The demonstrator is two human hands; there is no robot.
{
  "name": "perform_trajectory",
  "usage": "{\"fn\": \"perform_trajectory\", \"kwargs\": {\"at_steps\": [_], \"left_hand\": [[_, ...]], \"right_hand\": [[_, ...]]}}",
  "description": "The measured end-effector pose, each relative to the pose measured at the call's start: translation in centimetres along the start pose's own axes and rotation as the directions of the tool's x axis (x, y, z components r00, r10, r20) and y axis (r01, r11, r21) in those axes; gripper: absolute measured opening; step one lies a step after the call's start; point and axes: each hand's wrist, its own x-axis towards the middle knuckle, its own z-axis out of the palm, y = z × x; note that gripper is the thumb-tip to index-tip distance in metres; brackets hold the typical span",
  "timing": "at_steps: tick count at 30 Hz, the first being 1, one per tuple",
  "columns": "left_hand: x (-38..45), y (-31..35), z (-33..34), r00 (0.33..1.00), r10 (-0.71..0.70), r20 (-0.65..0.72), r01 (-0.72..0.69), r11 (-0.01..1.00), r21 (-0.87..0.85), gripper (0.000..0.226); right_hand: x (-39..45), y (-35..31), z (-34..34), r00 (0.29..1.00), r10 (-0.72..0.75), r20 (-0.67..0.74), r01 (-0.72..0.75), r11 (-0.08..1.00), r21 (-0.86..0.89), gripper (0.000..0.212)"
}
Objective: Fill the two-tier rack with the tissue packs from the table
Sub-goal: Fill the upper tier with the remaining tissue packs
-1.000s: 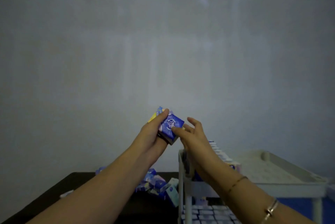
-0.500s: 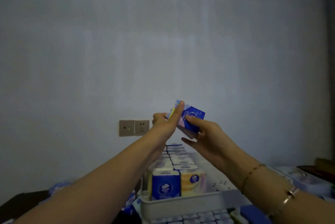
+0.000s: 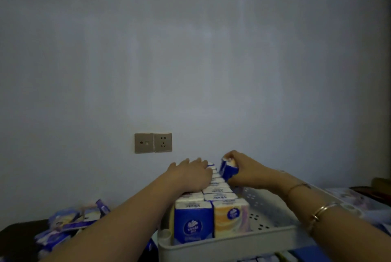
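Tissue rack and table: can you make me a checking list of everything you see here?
Surface: dark table at lower left; it is dim, so little detail shows.
Job's things: white rack, its top tier holding two rows of upright tissue packs, with bare perforated floor to their right. Loose packs lie heaped on the table.
Clutter: printed packaging at far right, too blurred to name.
Hands: left hand lies flat on the rows. Right hand has its grip on a blue pack at the far end of the right row.
Cables: nothing seen.
Surroundings: plain wall with a socket plate; bracelets on the right wrist.
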Motion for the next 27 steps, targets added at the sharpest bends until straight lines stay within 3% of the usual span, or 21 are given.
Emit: {"fn": "perform_trajectory", "kwargs": {"at_steps": [2, 5, 8, 12, 15, 18, 20, 24, 27], "left_hand": [[0.2, -0.1, 0.0, 1.0, -0.014, 0.012, 0.014, 1.0, 0.011, 0.056], [0.1, -0.2, 0.1, 0.999, -0.032, 0.041, 0.032, 0.999, -0.008, 0.061], [0.0, -0.1, 0.0, 0.997, 0.011, 0.074, -0.018, 0.995, 0.093, 0.081], [-0.6, 0.2, -0.4, 0.999, -0.003, 0.053, -0.002, 0.995, 0.1, 0.058], [-1.1, 0.5, -0.6, 0.998, 0.008, 0.065, -0.015, 0.993, 0.114, 0.057], [-1.0, 0.3, -0.6, 0.997, 0.015, 0.074, -0.025, 0.99, 0.141, 0.057], [-0.9, 0.3, -0.6, 0.997, 0.028, 0.073, -0.039, 0.988, 0.152, 0.057], [-0.6, 0.2, -0.4, 0.996, 0.039, 0.084, -0.051, 0.988, 0.144, 0.057], [-0.2, 0.0, -0.3, 0.995, 0.044, 0.087, -0.056, 0.988, 0.142, 0.057]], "right_hand": [[0.2, 0.0, 0.6, 0.998, -0.06, 0.021, 0.059, 0.998, 0.013, 0.062], [-0.3, 0.3, 0.5, 1.0, -0.002, 0.028, -0.003, 0.986, 0.168, 0.079], [-0.6, 0.5, 0.4, 0.998, 0.06, -0.033, -0.053, 0.982, 0.183, 0.07], [-0.6, 0.6, 1.4, 0.999, 0.023, 0.026, -0.024, 0.999, 0.031, 0.078], [-0.2, 0.7, 1.6, 0.998, 0.062, 0.023, -0.064, 0.99, 0.125, 0.089], [0.2, 1.1, 1.5, 0.991, 0.118, -0.067, -0.112, 0.99, 0.089, 0.091], [0.2, 1.5, 1.4, 0.98, 0.153, -0.126, -0.157, 0.987, -0.029, 0.079], [-1.0, 1.0, 1.2, 0.971, 0.213, 0.112, -0.198, 0.971, -0.135, 0.023], [-1.0, 1.3, 1.4, 0.973, 0.19, 0.13, -0.167, 0.971, -0.168, 0.021]]}}
